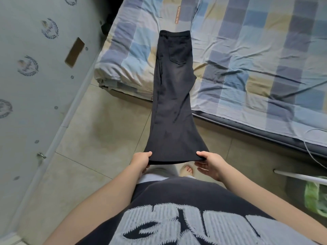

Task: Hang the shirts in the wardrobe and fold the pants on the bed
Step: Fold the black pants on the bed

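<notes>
Checked bed (256,50), pants (172,89) waist there, hem pinched by left hand (140,160), right hand (211,163)

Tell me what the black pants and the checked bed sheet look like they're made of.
Black pants: probably denim, matte, with a faded grey patch below a stitched back pocket; a heavy cotton twill is also possible.
Checked sheet: thin woven cloth, likely cotton or a blend, matte and finely creased.
</notes>
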Demonstrator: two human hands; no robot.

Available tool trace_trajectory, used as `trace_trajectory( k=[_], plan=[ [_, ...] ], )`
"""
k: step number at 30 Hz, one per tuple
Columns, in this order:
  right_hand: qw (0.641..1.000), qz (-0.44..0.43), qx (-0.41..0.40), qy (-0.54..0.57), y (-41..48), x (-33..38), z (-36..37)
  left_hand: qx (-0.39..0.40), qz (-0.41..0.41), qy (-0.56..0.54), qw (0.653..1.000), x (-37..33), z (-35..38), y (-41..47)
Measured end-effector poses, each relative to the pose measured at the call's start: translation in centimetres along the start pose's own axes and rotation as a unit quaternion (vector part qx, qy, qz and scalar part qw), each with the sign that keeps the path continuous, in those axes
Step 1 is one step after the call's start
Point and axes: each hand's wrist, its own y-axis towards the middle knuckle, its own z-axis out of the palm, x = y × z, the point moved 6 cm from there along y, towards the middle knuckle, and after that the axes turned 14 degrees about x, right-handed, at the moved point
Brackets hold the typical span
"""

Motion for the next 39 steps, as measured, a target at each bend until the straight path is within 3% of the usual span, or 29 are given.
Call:
trace_trajectory(
  k=[8, 16, 28, 33, 39],
  plan=[
    [0.999, -0.046, -0.017, -0.009, 0.1, 9.7, 1.3, 0.054, 0.022, -0.146, 0.988, -9.1, 0.8, 0.2],
    [0.995, -0.091, -0.012, 0.030, 3.5, 25.4, 5.0, 0.144, 0.038, -0.281, 0.948, -24.9, -0.3, 3.3],
    [0.986, -0.141, -0.078, 0.050, 12.6, 53.7, 11.2, 0.199, 0.045, -0.260, 0.944, -54.0, -4.7, 12.9],
    [0.979, -0.166, -0.111, 0.050, 22.3, 63.9, 9.9, 0.199, 0.057, -0.239, 0.949, -65.7, -3.2, 22.8],
    [0.970, -0.207, -0.116, 0.042, 35.1, 71.4, 6.1, 0.210, 0.083, -0.192, 0.955, -74.9, -0.9, 34.5]
  ],
)
